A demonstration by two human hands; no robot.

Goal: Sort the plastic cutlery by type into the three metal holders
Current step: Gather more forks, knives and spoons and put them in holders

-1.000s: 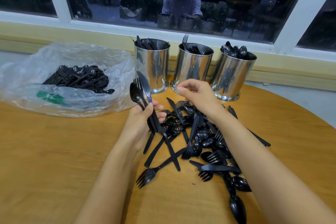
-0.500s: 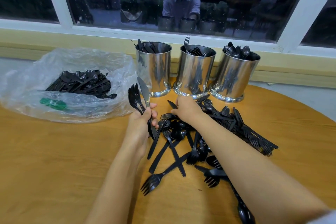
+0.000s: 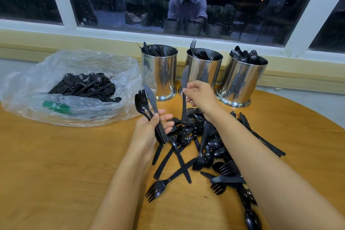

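- The right hand [image 3: 197, 95] is raised above the heap. Its fingertips pinch the handle of a single knife [image 3: 184, 106], held nearly upright just in front of the holders. The blade is smeared by motion, so I read it as a knife from its outline only.
- The left hand [image 3: 148, 132] is closed round a small mixed bundle [image 3: 147, 104] — a spoon, a fork and a knife fan out above the thumb, with their handles trapped in the palm.
- Between and beneath the forearms lies the loose pile [image 3: 201, 147] of black forks, spoons and knives, tangled on the wooden surface [image 3: 56, 164].
- Behind the hands, three holders stand in a row by the window ledge. The left holder [image 3: 159, 73] shows knives. The middle holder [image 3: 204, 70] shows forks, one standing tall above the rim. The right holder [image 3: 242, 80] shows spoons.
- Off to the left, apart from the pile, a clear plastic bag [image 3: 33, 87] lies open with a further heap of black cutlery inside.
- Progress, as I judge it: the sorting is well begun but nowhere near finished. Each holder has a share of its own type, yet the pile holds many pieces, and the plastic bag — if it counts — holds about as many again. The knife in the right hand would belong in the left holder, and the bundle needs splitting three ways.
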